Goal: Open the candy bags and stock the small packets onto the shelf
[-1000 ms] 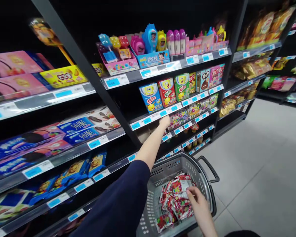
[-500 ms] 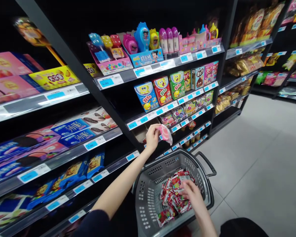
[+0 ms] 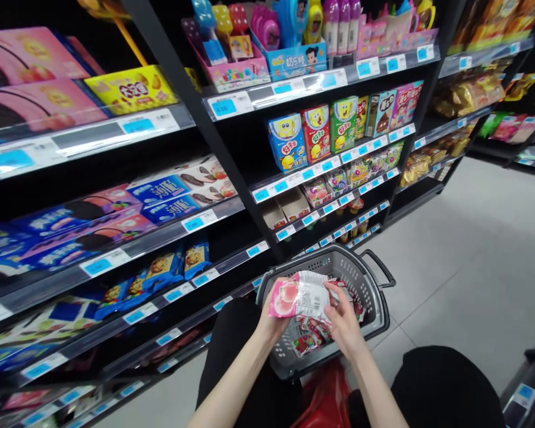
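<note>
A pink and white candy packet is held between my two hands above the basket, its printed label and barcode facing up. My left hand is closed on the packet's pink end. At the white end, my right hand grips with thumb and fingers. Below them stands a grey shopping basket with perforated walls and a black handle. Several red candy packets lie in it, partly hidden by my hands.
Shelves rise ahead and to the left, with cartoon snack boxes, blue biscuit packs and two open cardboard trays. Grey tiled floor stretches to the right. My knees flank the basket; something red is beneath it.
My left hand has come down and back from the shelf with the pink packet. My right hand has risen from the candy in the basket to grip it too. The view has shifted.
</note>
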### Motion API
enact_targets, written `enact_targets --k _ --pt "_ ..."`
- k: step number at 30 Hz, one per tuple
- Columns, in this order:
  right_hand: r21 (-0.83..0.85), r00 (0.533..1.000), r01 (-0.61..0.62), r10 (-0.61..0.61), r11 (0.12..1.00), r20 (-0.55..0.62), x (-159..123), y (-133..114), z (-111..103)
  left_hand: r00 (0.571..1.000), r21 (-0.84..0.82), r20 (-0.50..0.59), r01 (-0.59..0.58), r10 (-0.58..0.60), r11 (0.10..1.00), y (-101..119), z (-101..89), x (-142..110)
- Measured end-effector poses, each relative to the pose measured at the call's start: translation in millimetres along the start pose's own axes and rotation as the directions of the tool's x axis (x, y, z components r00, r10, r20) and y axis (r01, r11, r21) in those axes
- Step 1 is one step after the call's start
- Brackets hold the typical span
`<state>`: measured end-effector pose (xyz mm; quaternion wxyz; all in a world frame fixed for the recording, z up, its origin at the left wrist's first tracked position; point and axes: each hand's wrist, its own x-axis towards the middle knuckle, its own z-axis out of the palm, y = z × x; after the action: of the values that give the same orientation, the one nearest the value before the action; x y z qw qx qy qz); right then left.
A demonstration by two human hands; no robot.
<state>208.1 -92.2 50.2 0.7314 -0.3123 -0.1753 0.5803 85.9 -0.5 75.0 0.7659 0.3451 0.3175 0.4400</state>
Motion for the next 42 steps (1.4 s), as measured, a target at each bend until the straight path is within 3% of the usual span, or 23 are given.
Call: enact_targets --k 4,6,10,14,19,22,25,28,30,33,34,35,37,38,40,41,42 --pt "-0.272 1.0 0.007 -0.01 0.962 -0.008 1 11 -12 0.975 0.006 0.109 0.194 -0.194 0.981 11 -31.9 -15" --pt "-0.401 1.0 -0.011 0.004 0.916 -0.016 2 16 -18 0.947 0.113 0.162 0.261 -0.277 0.959 13 -46.7 -20" --pt "-0.546 0.996 -0.083 0.074 0.834 -0.039 2 27 -30 0.931 0.386 0.138 0.264 -0.338 0.884 -3 -70.3 -23" --pt "-0.56 0.978 -0.202 0.193 0.804 -0.075 -2 33 -41 0.918 0.445 0.123 0.288 -0.376 0.848 -26 -83.4 -16" --pt "-0.534 0.954 -0.293 0.278 0.793 -0.111 -5 36 -53 0.928 0.488 0.151 0.229 -0.34 0.842 -40 -88.4 -7" --pt "-0.449 0.953 -0.289 0.212 0.846 -0.215 -4 47 -48 0.948 0.301 0.104 0.257 -0.299 0.918 -49 -82.9 -10" --pt "-0.259 0.944 -0.199 0.114 0.945 -0.309 -8 70 -29 0.959 0.05 0.058 0.273 -0.276 0.961 -65 -72.5 -19" --pt "-0.16 0.949 -0.183 0.132 0.97 -0.285 -15 86 -10 0.961 -0.027 0.022 0.275 -0.275 0.961 -76 -65.6 -23" --pt "-0.257 0.938 -0.311 0.252 0.915 -0.237 -18 82 -8 0.958 0.007 -0.021 0.286 -0.286 0.958 -73 -67.0 -21" --pt "-0.514 0.875 -0.481 0.427 0.71 -0.229 -16 53 -23 0.942 0.117 0.024 0.329 -0.334 0.937 -55 -76.5 -15" --pt "-0.587 0.89 -0.453 0.379 0.671 -0.254 -13 41 -31 0.925 0.158 0.086 0.355 -0.371 0.921 -48 -80.0 -13" --pt "-0.652 0.926 -0.376 0.254 0.659 -0.278 -11 30 -39 0.891 0.201 0.158 0.392 -0.425 0.897 -42 -83.1 -13" --pt "-0.738 0.97 -0.191 0.009 0.647 -0.244 -9 13 -52 0.76 0.3 0.305 0.495 -0.574 0.815 -33 -87.2 -14" --pt "-0.75 0.981 -0.131 -0.025 0.648 -0.193 -8 8 -55 0.676 0.352 0.36 0.54 -0.643 0.765 -30 -88.0 -16" --pt "-0.736 0.996 -0.09 0.069 0.671 -0.06 -9 7 -59 0.55 0.424 0.416 0.587 -0.724 0.69 -30 -88.3 -19" --pt "-0.733 0.992 -0.088 0.128 0.675 -0.001 -10 9 -59 0.532 0.435 0.421 0.592 -0.734 0.679 -31 -88.1 -20" --pt "-0.741 0.987 -0.079 0.159 0.667 0.038 -10 12 -59 0.551 0.431 0.416 0.582 -0.724 0.69 -33 -87.8 -20"
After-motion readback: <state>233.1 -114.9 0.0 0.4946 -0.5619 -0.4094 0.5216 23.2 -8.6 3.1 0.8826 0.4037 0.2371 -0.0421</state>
